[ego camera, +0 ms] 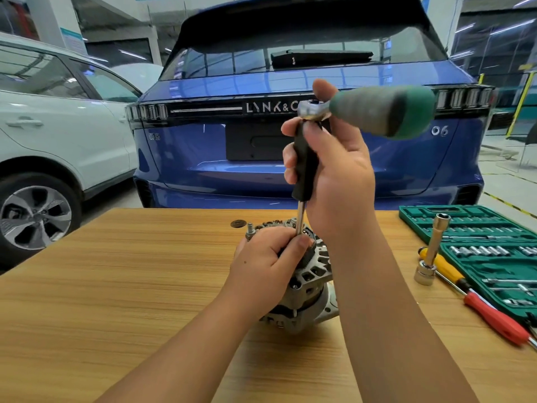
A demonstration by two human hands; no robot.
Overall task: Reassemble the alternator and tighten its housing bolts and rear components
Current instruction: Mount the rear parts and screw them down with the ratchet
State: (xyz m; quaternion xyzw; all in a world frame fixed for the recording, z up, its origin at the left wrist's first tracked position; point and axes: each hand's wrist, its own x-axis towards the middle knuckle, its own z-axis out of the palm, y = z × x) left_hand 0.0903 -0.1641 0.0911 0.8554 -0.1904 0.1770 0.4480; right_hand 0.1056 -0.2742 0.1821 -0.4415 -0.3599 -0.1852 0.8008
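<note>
Head view: the alternator (308, 286) is sat on the wooden table (116, 286) around 6 o'clock, gripped on top by the left hand (267, 266). A black-handled driver (305, 161) is held upright over it by the right hand (334, 175), with a green ratchet (374, 110) on top (blurry). A socket set (488, 257) is parked at 3 o'clock.

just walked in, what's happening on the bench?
A person is working on an alternator standing on the wooden table. The left hand grips its top, steadying it. The right hand grips a black-handled driver set upright into the alternator, with a green-handled ratchet attached on top. A green socket set lies open nearby.
</note>
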